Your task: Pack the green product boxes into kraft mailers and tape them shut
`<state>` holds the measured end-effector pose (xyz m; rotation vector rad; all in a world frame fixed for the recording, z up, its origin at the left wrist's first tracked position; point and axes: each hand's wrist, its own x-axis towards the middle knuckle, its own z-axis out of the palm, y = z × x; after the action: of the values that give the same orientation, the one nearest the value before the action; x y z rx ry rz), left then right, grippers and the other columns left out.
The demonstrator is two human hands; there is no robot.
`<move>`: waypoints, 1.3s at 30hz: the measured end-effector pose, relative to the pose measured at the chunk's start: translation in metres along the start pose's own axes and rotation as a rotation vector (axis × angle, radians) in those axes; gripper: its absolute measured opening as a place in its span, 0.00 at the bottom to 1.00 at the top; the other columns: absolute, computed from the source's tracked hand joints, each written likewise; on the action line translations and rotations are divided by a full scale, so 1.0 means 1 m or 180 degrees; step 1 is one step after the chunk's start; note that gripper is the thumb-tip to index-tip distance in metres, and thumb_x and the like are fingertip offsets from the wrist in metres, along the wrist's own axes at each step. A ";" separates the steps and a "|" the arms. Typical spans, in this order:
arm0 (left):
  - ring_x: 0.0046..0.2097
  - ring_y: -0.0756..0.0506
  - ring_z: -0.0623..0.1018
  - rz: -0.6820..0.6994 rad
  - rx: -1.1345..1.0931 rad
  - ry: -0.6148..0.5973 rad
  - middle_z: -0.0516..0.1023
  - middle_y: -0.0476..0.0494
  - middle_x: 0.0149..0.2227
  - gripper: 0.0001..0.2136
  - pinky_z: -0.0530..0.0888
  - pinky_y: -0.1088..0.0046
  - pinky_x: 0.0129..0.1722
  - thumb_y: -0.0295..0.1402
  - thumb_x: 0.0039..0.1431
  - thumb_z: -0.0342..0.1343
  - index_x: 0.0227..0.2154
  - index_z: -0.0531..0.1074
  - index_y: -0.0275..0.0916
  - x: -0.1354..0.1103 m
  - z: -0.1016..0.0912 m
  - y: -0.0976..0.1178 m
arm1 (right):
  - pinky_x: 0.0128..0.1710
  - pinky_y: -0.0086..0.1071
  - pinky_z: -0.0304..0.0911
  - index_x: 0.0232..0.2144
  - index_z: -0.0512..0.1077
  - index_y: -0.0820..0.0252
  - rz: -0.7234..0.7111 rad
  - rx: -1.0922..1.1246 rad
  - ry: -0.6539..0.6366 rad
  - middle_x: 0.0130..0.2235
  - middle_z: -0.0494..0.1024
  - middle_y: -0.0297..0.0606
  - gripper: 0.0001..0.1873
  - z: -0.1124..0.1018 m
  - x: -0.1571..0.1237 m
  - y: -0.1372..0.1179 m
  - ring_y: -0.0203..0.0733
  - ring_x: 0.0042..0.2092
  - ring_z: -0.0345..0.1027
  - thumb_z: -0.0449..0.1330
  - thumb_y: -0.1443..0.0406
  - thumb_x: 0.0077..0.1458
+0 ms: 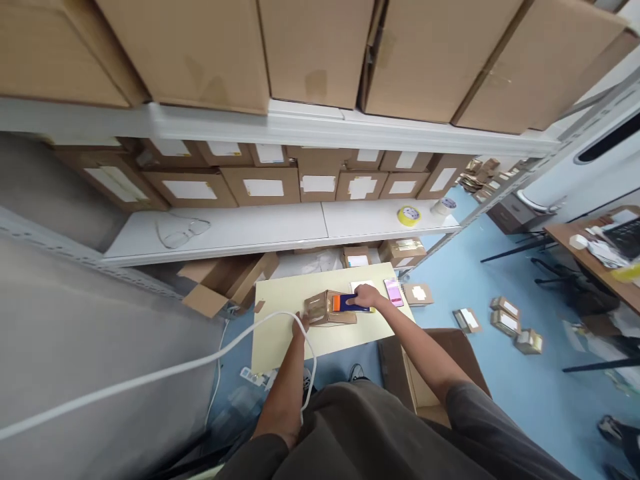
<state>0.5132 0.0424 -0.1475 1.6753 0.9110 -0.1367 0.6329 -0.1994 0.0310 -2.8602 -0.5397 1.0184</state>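
A small cardboard box (316, 308) lies on the pale yellow tabletop (280, 347), with shiny tape across its left part. At its lower left end my left hand (300, 324) grips the box, its fingers partly hidden behind a white cable. My right hand (366, 297) is closed round a blue tape dispenser (345, 303) with an orange front end, held over the top of the box. Right of that hand a phone (394, 292) with a lit pink screen lies on the tabletop. A white paper or label (359, 286) shows partly behind the right hand.
The white cable (200, 363) loops across in front of my left arm. Above the table a white shelf (250, 227) carries glasses (183, 233), a yellow tape roll (409, 215) and several labelled boxes (263, 187). A large open carton (425, 380) stands by my right side; parcels (505, 321) lie on the floor.
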 end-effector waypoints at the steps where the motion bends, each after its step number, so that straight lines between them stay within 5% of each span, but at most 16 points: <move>1: 0.65 0.26 0.77 0.0024 -0.0027 0.0075 0.83 0.26 0.56 0.23 0.71 0.47 0.66 0.47 0.67 0.59 0.53 0.79 0.33 0.000 -0.008 0.003 | 0.41 0.33 0.69 0.47 0.85 0.63 -0.0003 -0.0047 -0.0012 0.51 0.86 0.54 0.31 0.000 0.004 -0.021 0.56 0.51 0.82 0.65 0.42 0.60; 6: 0.61 0.35 0.80 0.0413 -0.0215 -0.0129 0.86 0.36 0.54 0.23 0.74 0.56 0.65 0.50 0.72 0.52 0.52 0.83 0.39 -0.006 -0.031 0.013 | 0.43 0.36 0.72 0.53 0.83 0.63 -0.0145 -0.0103 -0.0017 0.54 0.84 0.56 0.30 0.010 0.020 -0.107 0.58 0.54 0.81 0.68 0.47 0.58; 11: 0.59 0.35 0.82 0.0598 -0.0290 -0.0279 0.86 0.34 0.54 0.27 0.74 0.57 0.63 0.54 0.72 0.51 0.54 0.82 0.36 -0.010 -0.027 0.010 | 0.46 0.38 0.74 0.53 0.83 0.64 -0.0147 -0.0120 0.0083 0.54 0.84 0.57 0.26 0.018 0.028 -0.136 0.59 0.55 0.81 0.67 0.53 0.58; 16: 0.51 0.35 0.84 0.0648 -0.0316 0.0121 0.87 0.34 0.46 0.28 0.77 0.54 0.58 0.57 0.70 0.50 0.49 0.83 0.36 -0.011 -0.010 0.002 | 0.47 0.37 0.73 0.50 0.84 0.61 -0.0114 0.0209 0.0235 0.53 0.85 0.54 0.28 0.024 0.024 -0.102 0.59 0.55 0.81 0.72 0.49 0.53; 22: 0.47 0.34 0.84 0.0646 -0.0393 0.0490 0.86 0.35 0.39 0.26 0.79 0.56 0.52 0.56 0.67 0.52 0.40 0.82 0.36 -0.014 0.006 0.002 | 0.46 0.39 0.73 0.46 0.85 0.64 0.0335 0.0228 0.0304 0.50 0.85 0.58 0.29 0.018 -0.013 0.035 0.62 0.52 0.81 0.73 0.46 0.53; 25: 0.47 0.35 0.83 0.0627 -0.0395 0.0527 0.86 0.36 0.38 0.26 0.79 0.58 0.51 0.56 0.67 0.52 0.40 0.82 0.37 -0.014 0.011 0.004 | 0.46 0.39 0.72 0.47 0.84 0.65 0.0480 0.0178 0.0388 0.49 0.85 0.59 0.28 0.019 -0.022 0.074 0.62 0.51 0.81 0.73 0.48 0.54; 30: 0.50 0.36 0.84 0.0529 -0.0505 0.0559 0.86 0.36 0.39 0.22 0.78 0.57 0.55 0.53 0.66 0.55 0.39 0.81 0.38 -0.012 0.007 0.004 | 0.51 0.43 0.74 0.51 0.81 0.68 0.0561 0.0546 0.0331 0.50 0.83 0.59 0.26 0.042 0.006 0.042 0.62 0.52 0.79 0.74 0.55 0.59; 35: 0.51 0.36 0.83 0.0631 -0.0291 0.0541 0.85 0.38 0.38 0.18 0.76 0.58 0.59 0.50 0.67 0.55 0.35 0.79 0.40 -0.011 0.003 0.001 | 0.55 0.50 0.76 0.60 0.73 0.60 0.0621 0.0814 0.0320 0.60 0.76 0.45 0.22 0.080 0.032 -0.004 0.51 0.55 0.76 0.65 0.56 0.70; 39: 0.52 0.35 0.83 0.0589 -0.0194 0.0533 0.86 0.35 0.41 0.18 0.76 0.58 0.58 0.47 0.69 0.53 0.36 0.80 0.39 -0.011 0.003 -0.002 | 0.55 0.49 0.76 0.60 0.73 0.60 0.0669 0.0815 0.0265 0.60 0.76 0.45 0.23 0.102 0.039 -0.015 0.50 0.55 0.76 0.66 0.56 0.70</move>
<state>0.5052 0.0347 -0.1443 1.7233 0.8693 0.1572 0.5928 -0.1784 -0.0694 -2.7535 -0.0939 0.9127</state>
